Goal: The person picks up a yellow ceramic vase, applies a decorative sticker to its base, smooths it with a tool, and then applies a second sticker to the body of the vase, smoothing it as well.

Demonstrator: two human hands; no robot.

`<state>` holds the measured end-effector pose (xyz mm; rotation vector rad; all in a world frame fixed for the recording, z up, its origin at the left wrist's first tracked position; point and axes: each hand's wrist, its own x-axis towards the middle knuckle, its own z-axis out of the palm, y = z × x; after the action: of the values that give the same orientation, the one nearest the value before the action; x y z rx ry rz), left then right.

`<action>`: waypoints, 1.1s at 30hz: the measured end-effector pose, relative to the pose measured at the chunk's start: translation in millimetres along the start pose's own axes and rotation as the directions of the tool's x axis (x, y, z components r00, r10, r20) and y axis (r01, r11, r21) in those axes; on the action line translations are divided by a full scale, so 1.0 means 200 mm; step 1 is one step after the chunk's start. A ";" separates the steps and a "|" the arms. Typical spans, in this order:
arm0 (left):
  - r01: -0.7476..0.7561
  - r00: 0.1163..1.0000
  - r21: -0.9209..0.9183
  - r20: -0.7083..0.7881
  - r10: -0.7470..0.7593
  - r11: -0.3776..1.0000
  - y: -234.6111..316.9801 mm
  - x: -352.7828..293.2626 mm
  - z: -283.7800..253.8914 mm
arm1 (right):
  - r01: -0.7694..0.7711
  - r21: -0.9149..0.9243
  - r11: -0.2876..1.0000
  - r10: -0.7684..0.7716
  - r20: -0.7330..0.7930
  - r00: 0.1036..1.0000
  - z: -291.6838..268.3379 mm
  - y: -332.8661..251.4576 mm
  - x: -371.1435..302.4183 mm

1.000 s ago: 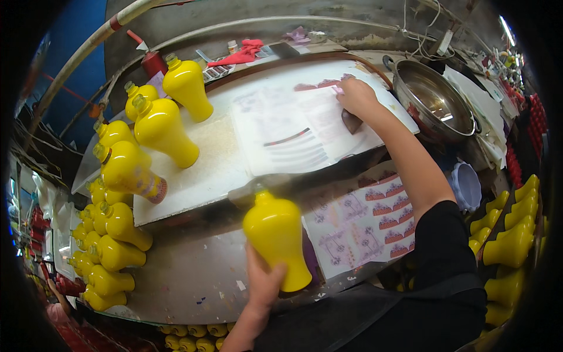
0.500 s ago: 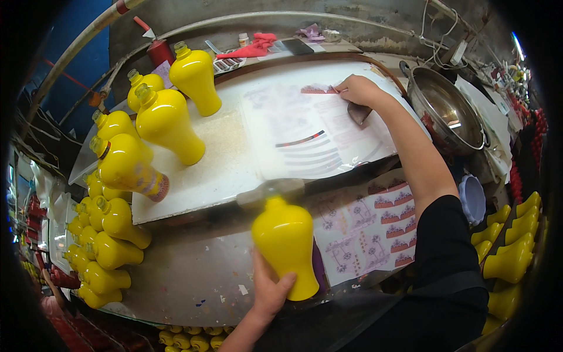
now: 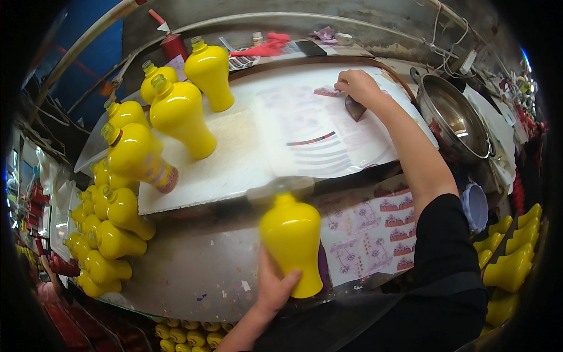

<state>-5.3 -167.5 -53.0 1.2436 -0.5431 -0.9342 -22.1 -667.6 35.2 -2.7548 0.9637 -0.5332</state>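
Note:
My left hand point(image 3: 277, 284) is wrapped round the lower side of a glossy yellow bottle point(image 3: 290, 246), which stands neck-away at the near edge of the bench. My right hand point(image 3: 359, 87) reaches over the white board. Its fingertips pinch the right end of a small red and purple decal point(image 3: 326, 92). A dark flat scraper point(image 3: 354, 109) juts out below the same palm, its grip hidden by the hand. Left of the wet decal sheet point(image 3: 305, 126) stand several yellow bottles point(image 3: 183, 117); one patterned bottle point(image 3: 141, 155) wears a dark neck band and a red-patterned base.
A wide metal pan point(image 3: 454, 114) sits right of the board. Printed decal sheets point(image 3: 358, 246) lie below the board's front edge. More yellow bottles point(image 3: 120, 239) are piled at left, others point(image 3: 510, 267) at lower right. A red cloth point(image 3: 267, 46) and black phone point(image 3: 311, 48) rest behind.
The view has shifted slightly, so the scene sits further right and higher. My right fingers have moved left along the decal, covering more of it. The left hand keeps its hold on the bottle.

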 end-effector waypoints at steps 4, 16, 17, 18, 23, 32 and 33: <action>0.014 1.000 0.010 -0.012 -0.014 1.000 0.01 0.00 0.02 | 0.069 0.065 0.995 -0.074 0.071 0.995 -0.12 -0.19 -0.02; -0.600 0.604 0.720 0.120 0.788 0.350 0.37 0.25 0.22 | -0.003 0.494 0.870 -0.232 0.414 0.880 -0.61 -0.87 -0.65; -0.597 0.589 0.721 0.095 0.802 0.353 0.40 0.28 0.27 | 0.014 0.483 0.876 -0.238 0.406 0.883 -0.63 -0.91 -0.71; -0.621 0.549 0.725 0.132 0.825 0.298 0.43 0.31 0.29 | 0.027 0.482 0.876 -0.247 0.398 0.884 -0.65 -0.93 -0.76; -0.669 0.543 0.677 0.163 0.824 0.307 0.49 0.24 0.28 | -0.073 0.574 0.816 -0.216 0.420 0.882 -0.68 -0.97 -0.99; -0.570 0.714 0.738 0.227 0.662 0.361 0.55 -0.09 0.07 | -0.258 0.592 0.764 -0.249 0.639 0.728 -0.52 -0.97 -1.36; -0.566 0.704 0.762 0.249 0.665 0.314 0.57 -0.10 0.05 | -0.245 0.619 0.747 -0.257 0.608 0.751 -0.50 -0.97 -1.37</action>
<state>9.5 -150.8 60.6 1.6654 -1.3540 0.1482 -151.3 -349.4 106.1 -2.0004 0.4369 0.1337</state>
